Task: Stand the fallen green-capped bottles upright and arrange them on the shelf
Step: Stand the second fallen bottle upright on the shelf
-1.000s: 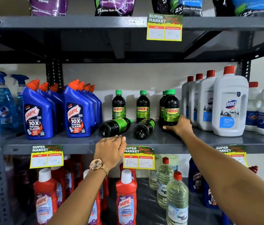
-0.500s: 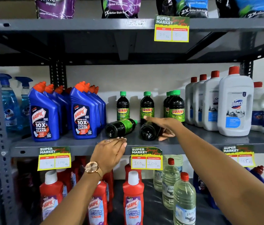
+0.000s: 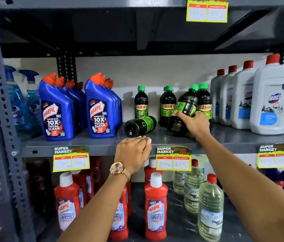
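A: Head camera view: the right hand (image 3: 196,125) is clamped round the lower body of a dark plastic bottle with a green cap (image 3: 184,110), tilted, its cap leaning toward one o'clock and its base just above the grey metal shelf (image 3: 88,147).

B: And the left hand (image 3: 133,151)?

A: Fingers together, holding nothing, resting on the shelf's front lip at six o'clock from the second fallen green-capped bottle (image 3: 140,125), which lies on its side, base toward the camera.

B: What could go wrong?

A: I judge the tilted bottle's cap is very close to the upright green-capped bottle with the yellow SUNNY label (image 3: 204,103) at its three o'clock. If it swings up too wide, it could knock that one into the white jugs with red caps (image 3: 273,100). The lying bottle is round, so a nudge could roll it toward the edge; the left hand seems placed to stop that.

B: What differs from half a second ago?

A: Then the right hand lay flat over a bottle still lying down; now that bottle is gripped and partly raised. The left hand and the other fallen bottle have stayed put.
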Action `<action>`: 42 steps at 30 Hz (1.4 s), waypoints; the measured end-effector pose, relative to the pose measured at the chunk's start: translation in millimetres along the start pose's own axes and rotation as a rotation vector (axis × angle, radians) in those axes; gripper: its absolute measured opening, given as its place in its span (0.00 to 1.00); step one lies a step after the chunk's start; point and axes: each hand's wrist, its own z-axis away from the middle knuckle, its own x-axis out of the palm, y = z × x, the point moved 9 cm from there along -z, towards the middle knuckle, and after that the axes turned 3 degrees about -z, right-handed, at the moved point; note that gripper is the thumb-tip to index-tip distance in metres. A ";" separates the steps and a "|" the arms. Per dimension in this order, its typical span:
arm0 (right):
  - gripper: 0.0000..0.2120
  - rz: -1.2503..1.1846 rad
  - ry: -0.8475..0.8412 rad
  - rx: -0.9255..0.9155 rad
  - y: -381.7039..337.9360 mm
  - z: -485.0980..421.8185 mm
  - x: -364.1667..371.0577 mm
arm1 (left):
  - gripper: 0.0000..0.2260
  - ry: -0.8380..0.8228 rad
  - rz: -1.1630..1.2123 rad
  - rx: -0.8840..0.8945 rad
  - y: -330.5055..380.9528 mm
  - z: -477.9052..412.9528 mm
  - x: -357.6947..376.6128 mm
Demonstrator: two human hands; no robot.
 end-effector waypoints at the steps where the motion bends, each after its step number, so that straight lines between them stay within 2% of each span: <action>1: 0.27 0.061 0.022 -0.055 -5.6 0.8 -0.9 | 0.14 0.006 0.005 -0.009 0.0 -0.5 -0.3; 5: 0.34 0.390 0.046 -0.159 -17.8 8.6 7.4 | 0.14 0.011 0.011 -0.027 -1.3 0.1 -0.8; 7: 0.38 0.446 0.026 -0.149 -17.5 8.6 11.0 | 0.14 0.012 0.022 -0.032 -2.2 0.5 -0.1; 8: 0.39 0.384 -0.019 -0.122 -13.6 7.2 13.8 | 0.15 0.012 0.027 -0.031 -2.6 1.0 0.2; 9: 0.36 0.253 -0.080 -0.087 -8.8 4.9 17.6 | 0.14 0.014 0.029 -0.026 -3.0 1.1 0.3; 11: 0.21 -0.008 -0.201 -0.027 1.0 0.2 26.5 | 0.14 0.024 0.030 -0.014 -2.7 1.6 0.3; 12: 0.13 -0.070 -0.236 -0.013 2.2 1.0 27.4 | 0.14 0.033 0.029 -0.011 -2.3 1.6 0.2; 13: 0.10 -0.088 -0.251 -0.014 3.0 1.1 27.0 | 0.14 0.044 0.027 -0.013 -2.2 2.0 0.0; 15: 0.16 -0.059 -0.228 -0.032 -1.2 3.0 23.2 | 0.14 0.065 0.016 -0.025 -2.7 1.6 -0.6; 18: 0.34 0.059 -0.203 -0.022 1.7 1.2 26.0 | 0.14 0.066 0.011 -0.027 -2.0 0.6 -0.8; 19: 0.35 0.069 -0.228 -0.015 2.2 0.9 29.5 | 0.14 0.067 0.007 -0.027 -1.7 0.6 -1.4; 20: 0.32 0.044 -0.274 0.007 4.0 0.9 34.6 | 0.14 0.066 0.006 -0.027 -1.5 0.6 -1.5; 22: 0.12 -0.031 -0.325 0.027 6.4 2.6 37.5 | 0.14 0.060 0.010 -0.029 -1.6 0.2 -1.1; 23: 0.07 -0.039 -0.318 0.022 6.7 2.3 35.6 | 0.14 0.058 0.010 -0.033 -1.8 0.3 -0.8; 25: 0.11 -0.021 -0.312 0.021 6.8 2.8 32.7 | 0.15 0.060 -0.003 -0.047 -2.3 0.1 -0.7; 27: 0.31 0.089 -0.299 -0.003 6.6 1.2 34.9 | 0.16 0.067 -0.018 -0.061 -2.2 -1.0 -1.8; 28: 0.38 0.146 -0.289 -0.011 7.5 -0.2 36.9 | 0.16 0.070 -0.021 -0.068 -2.0 -1.1 -2.1; 29: 0.40 0.178 -0.296 -0.013 8.3 -0.2 39.3 | 0.16 0.072 -0.024 -0.074 -1.9 -1.3 -2.3; 30: 0.40 0.175 -0.320 0.008 10.8 0.0 42.3 | 0.16 0.070 -0.026 -0.080 -2.0 -1.4 -2.3; 33: 0.30 0.088 -0.359 0.070 17.2 -0.7 42.8 | 0.17 0.064 -0.030 -0.091 -1.8 -1.4 -2.8; 34: 0.30 0.091 -0.349 0.063 17.9 -2.3 41.7 | 0.17 0.062 -0.034 -0.094 -1.8 -1.6 -2.8; 39: 0.53 0.330 -0.289 0.026 14.0 -1.4 41.6 | 0.18 0.049 -0.055 -0.103 -1.8 -2.8 -1.4; 40: 0.53 0.333 -0.310 0.034 14.6 -0.8 44.2 | 0.18 0.048 -0.056 -0.104 -2.0 -2.9 -1.3; 42: 0.41 0.223 -0.353 0.039 15.7 -2.6 47.3 | 0.18 0.049 -0.060 -0.110 -2.0 -3.5 -1.8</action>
